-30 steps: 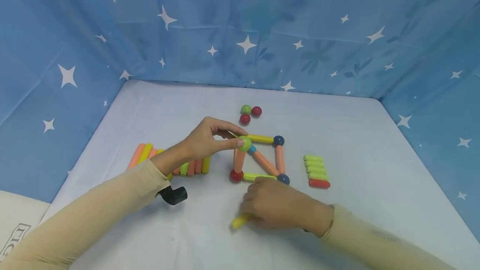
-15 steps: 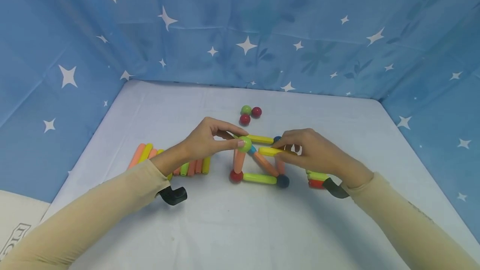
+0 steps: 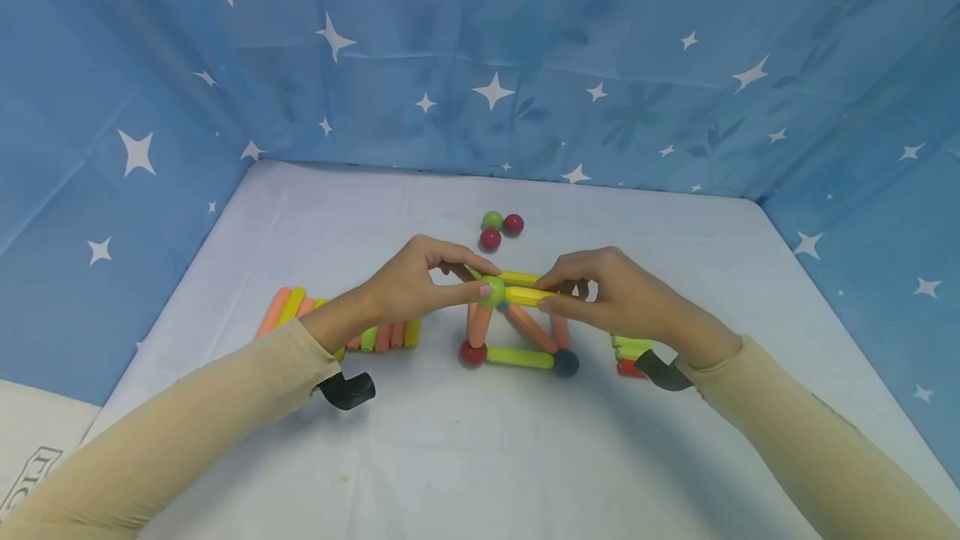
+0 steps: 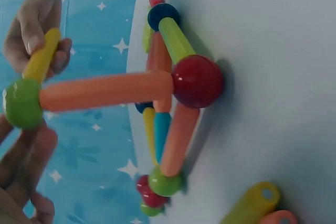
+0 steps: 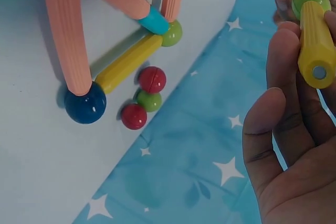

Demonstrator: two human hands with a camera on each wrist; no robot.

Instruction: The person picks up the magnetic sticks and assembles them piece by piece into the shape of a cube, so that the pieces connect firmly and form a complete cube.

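Left hand [image 3: 408, 280] fingers pinching one green ball [image 3: 492, 291], right hand [image 3: 615, 297] fingers gripping one yellow stick [image 3: 527, 297] (three loose balls [image 3: 500, 227] behind)

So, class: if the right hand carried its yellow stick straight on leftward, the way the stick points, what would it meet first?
Probably the green ball pinched by the left hand; the yellow stick in the right hand already looks to touch it.

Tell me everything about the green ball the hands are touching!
The green ball is smooth, shiny, plastic-looking and round. It sits raised above the table, on top of an orange stick that leans up from a red ball. The left hand pinches it between fingers and thumb. The right hand holds a yellow stick, its end touching the ball's side.
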